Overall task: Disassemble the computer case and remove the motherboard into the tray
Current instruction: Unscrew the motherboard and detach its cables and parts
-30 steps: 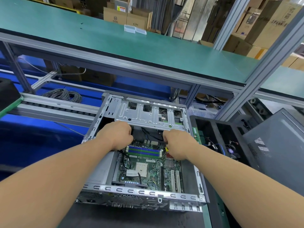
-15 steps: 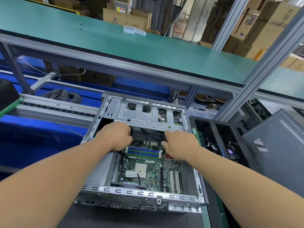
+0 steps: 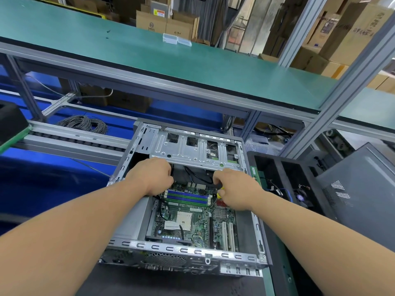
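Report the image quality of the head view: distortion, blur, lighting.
Head view: wide-angle bending bows the green shelf and stretches both forearms at the frame edges; lighting even, without harsh shadows; motherboard fairly sharp; left hand and right hand hide their fingertips.

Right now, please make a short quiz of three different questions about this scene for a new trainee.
1. True or false: the motherboard already lies in the black tray.
2. Which hand holds a tool with a yellow and black handle? A) left hand B) right hand
3. Fill in: the coil of grey cable lies to the ___ of the computer case.

Key: 1 false, it sits inside the case; 2 B; 3 left.
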